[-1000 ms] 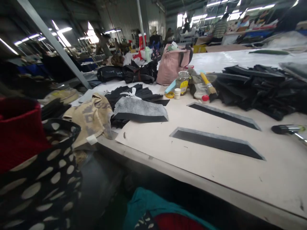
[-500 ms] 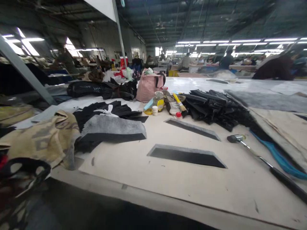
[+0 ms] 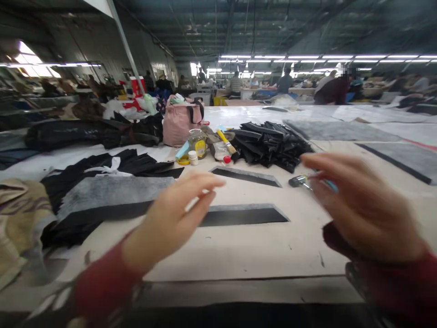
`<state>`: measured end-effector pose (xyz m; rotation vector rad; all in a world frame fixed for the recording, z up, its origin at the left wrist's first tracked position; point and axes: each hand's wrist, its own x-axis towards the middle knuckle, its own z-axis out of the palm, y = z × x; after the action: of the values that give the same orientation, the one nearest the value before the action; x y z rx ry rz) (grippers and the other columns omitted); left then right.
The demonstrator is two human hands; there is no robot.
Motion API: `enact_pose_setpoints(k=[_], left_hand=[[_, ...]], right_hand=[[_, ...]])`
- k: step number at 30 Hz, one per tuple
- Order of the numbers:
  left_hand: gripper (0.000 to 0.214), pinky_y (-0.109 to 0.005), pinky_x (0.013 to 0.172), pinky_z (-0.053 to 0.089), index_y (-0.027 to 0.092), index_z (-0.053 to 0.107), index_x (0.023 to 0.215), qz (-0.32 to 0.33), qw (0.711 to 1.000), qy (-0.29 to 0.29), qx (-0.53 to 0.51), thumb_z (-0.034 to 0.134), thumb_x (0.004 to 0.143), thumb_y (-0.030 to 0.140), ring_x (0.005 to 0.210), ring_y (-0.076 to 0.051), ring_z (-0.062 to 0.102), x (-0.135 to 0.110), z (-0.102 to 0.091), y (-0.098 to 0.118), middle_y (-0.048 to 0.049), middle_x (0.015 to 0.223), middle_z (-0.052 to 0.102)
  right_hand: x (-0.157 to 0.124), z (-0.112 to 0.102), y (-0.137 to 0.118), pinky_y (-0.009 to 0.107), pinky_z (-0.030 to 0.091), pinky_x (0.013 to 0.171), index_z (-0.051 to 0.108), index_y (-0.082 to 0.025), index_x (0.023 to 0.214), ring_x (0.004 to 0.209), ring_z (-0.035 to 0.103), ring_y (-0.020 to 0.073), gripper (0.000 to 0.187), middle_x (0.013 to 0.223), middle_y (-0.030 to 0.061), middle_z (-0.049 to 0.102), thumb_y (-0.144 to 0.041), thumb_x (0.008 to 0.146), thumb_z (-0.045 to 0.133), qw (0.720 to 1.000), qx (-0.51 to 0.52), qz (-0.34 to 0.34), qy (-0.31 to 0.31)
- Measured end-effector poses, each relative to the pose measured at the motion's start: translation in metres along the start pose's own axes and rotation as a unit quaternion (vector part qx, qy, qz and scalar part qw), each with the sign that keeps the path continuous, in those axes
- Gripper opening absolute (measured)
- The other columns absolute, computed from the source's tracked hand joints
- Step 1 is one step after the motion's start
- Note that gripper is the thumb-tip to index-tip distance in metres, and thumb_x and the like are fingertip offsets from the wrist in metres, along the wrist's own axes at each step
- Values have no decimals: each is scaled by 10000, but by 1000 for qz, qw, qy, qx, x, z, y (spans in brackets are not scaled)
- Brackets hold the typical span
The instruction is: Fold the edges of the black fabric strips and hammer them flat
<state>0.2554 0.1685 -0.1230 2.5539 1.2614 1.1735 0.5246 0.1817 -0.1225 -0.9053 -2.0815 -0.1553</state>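
Note:
My left hand (image 3: 170, 216) hovers over the near end of a black strip with a grey edge (image 3: 246, 216), its thumb and fingers apart and nothing between them. Farther back on the pale board (image 3: 239, 255) lies a second, thinner strip (image 3: 246, 177). My right hand (image 3: 365, 212) is raised at the right, smeared by motion, with fingers stretched out and nothing seen in them. It covers most of a hammer (image 3: 298, 181), whose dark head still shows. Beside my left hand is a stack of grey-faced black pieces (image 3: 112, 193).
Behind the strips stand a glass jar (image 3: 197, 143), a small white bottle (image 3: 193, 158) and a yellow-handled brush (image 3: 226, 141). A black heap of pieces (image 3: 266, 141) and a pink bag (image 3: 177, 123) lie farther back. A tan cloth (image 3: 23, 223) is at the left. Several people work in the background.
Both my hands have come into view over the board. The camera has turned to the right, so the things on the table sit farther left. Both strips lie as before.

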Motion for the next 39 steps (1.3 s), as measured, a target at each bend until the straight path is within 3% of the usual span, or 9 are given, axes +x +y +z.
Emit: enact_pose_setpoints(k=[2, 5, 10, 17, 22, 28, 33, 36, 39], left_hand=[[240, -259, 873, 414, 174, 541, 1018, 7, 993, -119, -12, 394, 848, 90, 955, -128, 494, -3, 41, -12, -30, 1017, 553], [253, -309, 858, 421, 166, 543, 1005, -14, 977, -209, 50, 390, 830, 64, 941, -162, 481, -12, 95, -29, -41, 1013, 545], [223, -339, 827, 424, 194, 544, 995, -44, 961, -249, 114, 394, 851, 115, 924, -178, 466, -21, 133, -42, -32, 1015, 532], [246, -334, 817, 421, 221, 538, 1016, -61, 956, -268, 101, 364, 864, 136, 929, -181, 463, -23, 122, -49, -30, 1032, 516], [204, -330, 704, 448, 166, 556, 861, -33, 928, -330, 169, 385, 804, 69, 842, -204, 477, 0, 122, -31, -57, 914, 519], [148, -302, 757, 432, 159, 530, 842, 71, 956, -275, 76, 394, 833, 102, 834, -175, 471, 31, 175, -2, -41, 896, 528], [148, -304, 793, 419, 156, 559, 873, 55, 970, -236, -2, 413, 854, 161, 848, -168, 469, 27, 204, -7, -39, 916, 548], [178, -299, 800, 417, 169, 585, 917, 49, 972, -230, -24, 420, 851, 159, 858, -166, 470, 23, 203, -11, -36, 933, 558], [222, -289, 788, 420, 201, 596, 966, 57, 971, -232, -27, 405, 860, 161, 865, -162, 466, 23, 200, -11, -28, 965, 561]], right_hand=[[-11, 29, 10, 319, 430, 890, 482, -192, 1183, 1054, 485, 166, 344, 1139, 90, 524, -161, 844, 433, 998, 7, -8, -68], [-38, 82, 23, 353, 450, 875, 527, -128, 1141, 1037, 495, 192, 341, 1120, 129, 547, -124, 833, 380, 984, 0, -15, -175], [-79, 132, 32, 388, 446, 881, 571, -127, 1111, 1037, 496, 217, 387, 1137, 113, 565, -90, 770, 391, 974, -54, 11, -221], [-102, 92, 52, 333, 472, 816, 605, -65, 1049, 937, 537, 205, 330, 1017, 138, 610, -186, 853, 368, 971, -137, 29, -195], [-113, 75, 57, 369, 446, 740, 619, -131, 1025, 861, 528, 215, 296, 953, 94, 621, -206, 855, 388, 964, -187, 65, -177], [-112, 79, 52, 339, 410, 679, 626, -155, 1003, 770, 503, 195, 287, 844, 92, 592, -236, 856, 393, 962, -170, 105, -189], [-114, 67, 74, 310, 436, 710, 626, -165, 982, 770, 518, 161, 298, 808, 80, 567, -228, 846, 369, 965, -9, 187, -183], [-105, 55, 93, 238, 445, 521, 592, -165, 1011, 590, 519, 107, 290, 709, 29, 556, -221, 822, 380, 896, 88, 381, -209], [-86, 48, 104, 169, 314, 320, 506, -137, 1069, 366, 405, 44, 281, 591, -33, 517, -200, 838, 359, 745, 204, 574, -270]])
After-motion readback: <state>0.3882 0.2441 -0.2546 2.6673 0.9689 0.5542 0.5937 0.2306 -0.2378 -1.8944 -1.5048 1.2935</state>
